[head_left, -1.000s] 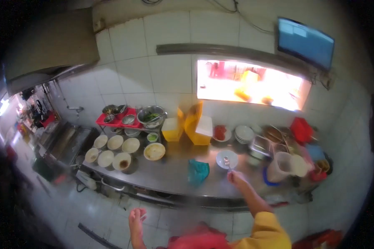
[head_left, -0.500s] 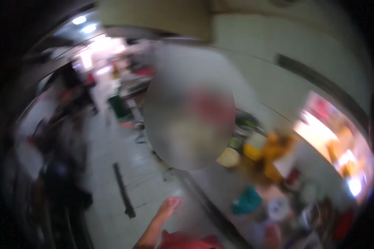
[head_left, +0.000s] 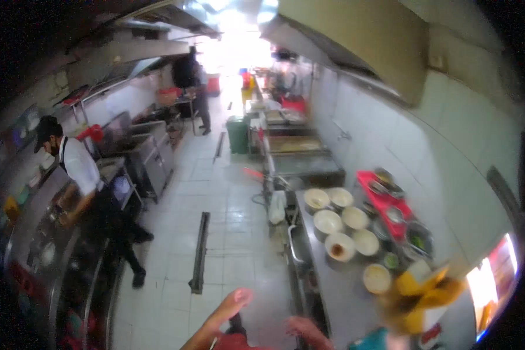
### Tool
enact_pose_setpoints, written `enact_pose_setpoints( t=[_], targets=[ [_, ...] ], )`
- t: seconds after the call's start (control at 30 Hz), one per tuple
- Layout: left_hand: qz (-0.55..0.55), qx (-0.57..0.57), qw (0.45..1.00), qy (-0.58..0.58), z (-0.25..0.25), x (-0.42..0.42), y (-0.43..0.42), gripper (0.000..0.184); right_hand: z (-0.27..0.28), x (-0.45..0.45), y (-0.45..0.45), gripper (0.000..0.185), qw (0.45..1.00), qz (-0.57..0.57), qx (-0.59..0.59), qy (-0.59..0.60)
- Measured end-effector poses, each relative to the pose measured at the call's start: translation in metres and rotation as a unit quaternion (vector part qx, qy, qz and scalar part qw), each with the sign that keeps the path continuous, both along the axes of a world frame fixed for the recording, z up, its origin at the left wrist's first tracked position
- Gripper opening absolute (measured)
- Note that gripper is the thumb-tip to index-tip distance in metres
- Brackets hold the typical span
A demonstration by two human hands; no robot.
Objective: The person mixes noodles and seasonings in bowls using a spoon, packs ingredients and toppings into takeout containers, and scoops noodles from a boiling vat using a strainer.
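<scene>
My left hand (head_left: 235,302) is held out over the tiled floor at the bottom centre, its fingers curled in and nothing seen in them. Lower and to the right, my right hand (head_left: 302,328) is blurred, and its fingers cannot be made out clearly. It is nearest the left edge of the steel counter (head_left: 344,300), apart from the things on it. Several pale bowls (head_left: 328,222) stand on that counter, one with a brown residue inside. A red tray (head_left: 385,201) with metal bowls lies behind them by the wall.
A tiled aisle (head_left: 181,192) with a dark floor drain (head_left: 200,251) runs ahead. At left, a co-worker (head_left: 81,169) bends over a steel worktop. Another person (head_left: 201,99) stands farther back. A green bin (head_left: 237,134) and cooking equipment (head_left: 300,157) line the right side.
The view has swung left and steadied, so the aisle now sits nearer the centre. My right hand, the bowls and the co-worker now show clearly enough to pick out.
</scene>
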State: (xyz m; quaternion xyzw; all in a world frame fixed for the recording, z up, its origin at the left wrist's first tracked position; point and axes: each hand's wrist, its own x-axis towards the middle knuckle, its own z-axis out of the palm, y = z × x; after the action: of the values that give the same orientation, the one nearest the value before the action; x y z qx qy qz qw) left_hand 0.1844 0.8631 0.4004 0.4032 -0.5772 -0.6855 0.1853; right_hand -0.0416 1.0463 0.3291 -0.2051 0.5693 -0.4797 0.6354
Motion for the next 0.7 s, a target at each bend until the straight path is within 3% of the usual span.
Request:
enact_pose_setpoints(
  t=[0.07, 0.1, 0.17, 0.33, 0.4, 0.47, 0.53, 0.6, 0.67, 0.7],
  targets=[
    [-0.022, -0.051, 0.998, 0.036, -0.05, 0.008, -0.027, 0.038, 0.011, 0.024, -0.071, 0.041, 0.971, 0.209, -0.023, 0.118],
    [-0.052, -0.099, 0.991, 0.069, -0.072, 0.02, -0.047, 0.038, 0.025, 0.043, -0.106, 0.041, 0.967, 0.221, -0.032, 0.12],
    [-0.051, -0.128, 0.987, 0.078, -0.099, 0.04, -0.082, 0.038, 0.062, 0.075, -0.165, 0.043, 0.974, 0.221, -0.048, 0.013],
    [0.05, -0.144, 0.987, 0.057, -0.13, 0.094, -0.179, 0.039, 0.095, 0.1, -0.3, 0.043, 0.952, 0.275, -0.132, 0.02],
    [0.11, -0.186, 0.975, 0.041, -0.132, 0.114, -0.213, 0.039, 0.098, 0.091, -0.342, 0.043, 0.942, 0.307, -0.134, 0.032],
    [0.144, -0.245, 0.958, -0.036, -0.088, 0.121, -0.233, 0.038, 0.1, 0.07, -0.376, 0.043, 0.959, 0.244, -0.141, -0.007],
    [0.144, -0.134, 0.976, -0.093, -0.078, 0.125, -0.264, 0.036, 0.084, 0.043, -0.415, 0.041, 0.962, 0.213, -0.123, 0.122],
    [0.14, -0.113, 0.98, -0.081, -0.104, 0.125, -0.304, 0.035, 0.072, 0.014, -0.449, 0.043, 0.951, 0.155, -0.134, 0.233],
    [0.115, -0.091, 0.987, -0.068, -0.109, 0.11, -0.341, 0.034, 0.06, -0.021, -0.481, 0.044, 0.9, 0.096, -0.113, 0.411],
    [0.126, -0.062, 0.988, -0.061, -0.084, 0.098, -0.358, 0.034, 0.06, -0.034, -0.495, 0.046, 0.892, 0.062, -0.108, 0.435]
  ],
)
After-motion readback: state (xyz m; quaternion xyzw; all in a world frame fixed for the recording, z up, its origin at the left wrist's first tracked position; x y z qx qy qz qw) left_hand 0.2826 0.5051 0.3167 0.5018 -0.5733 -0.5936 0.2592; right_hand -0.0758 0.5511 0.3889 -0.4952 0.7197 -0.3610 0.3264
